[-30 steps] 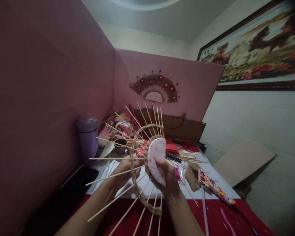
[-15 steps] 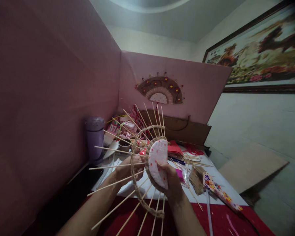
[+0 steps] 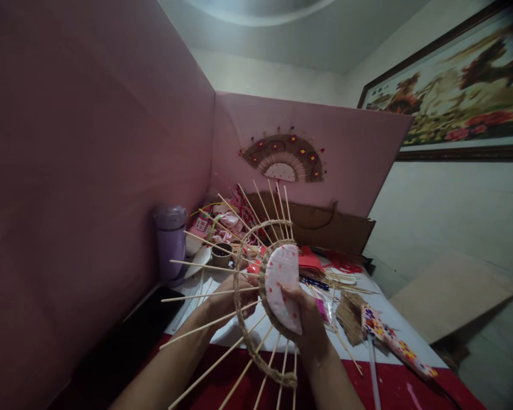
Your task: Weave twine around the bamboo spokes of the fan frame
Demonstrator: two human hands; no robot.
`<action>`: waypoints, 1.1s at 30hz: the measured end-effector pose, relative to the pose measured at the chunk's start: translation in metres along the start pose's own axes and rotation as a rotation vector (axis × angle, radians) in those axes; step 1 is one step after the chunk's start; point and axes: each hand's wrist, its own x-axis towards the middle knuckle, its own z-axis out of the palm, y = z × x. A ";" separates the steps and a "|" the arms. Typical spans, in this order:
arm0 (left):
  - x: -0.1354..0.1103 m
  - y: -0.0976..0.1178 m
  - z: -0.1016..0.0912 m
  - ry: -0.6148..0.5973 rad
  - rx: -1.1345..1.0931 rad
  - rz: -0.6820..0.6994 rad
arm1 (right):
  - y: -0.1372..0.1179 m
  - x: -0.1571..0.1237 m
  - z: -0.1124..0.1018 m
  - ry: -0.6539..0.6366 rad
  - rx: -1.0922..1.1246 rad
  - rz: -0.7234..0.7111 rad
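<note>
I hold up a half-made fan (image 3: 256, 296) of thin wooden sticks that spread out from a pink dotted half-round pad (image 3: 282, 287). A braided jute arc runs across the sticks. My right hand (image 3: 310, 322) is closed around the pad from behind, thumb on its face. My left hand (image 3: 231, 293) sits behind the sticks at the jute arc, fingers pinched on the weave. A finished fan (image 3: 284, 156) with brown bands and small flowers hangs on the pink board behind.
A purple tumbler (image 3: 171, 242) and a small brown cup (image 3: 221, 254) stand at the left of the white tabletop (image 3: 233, 336). Red paper, loose sticks, a flowered handle (image 3: 393, 341) and craft scraps lie to the right. Pink boards wall off left and back.
The view has shifted left, so everything sits a little further right in the picture. Both hands keep the same hold on the fan.
</note>
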 end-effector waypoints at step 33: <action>0.003 -0.008 0.002 0.073 -0.059 0.005 | -0.001 -0.005 0.004 0.020 -0.082 -0.081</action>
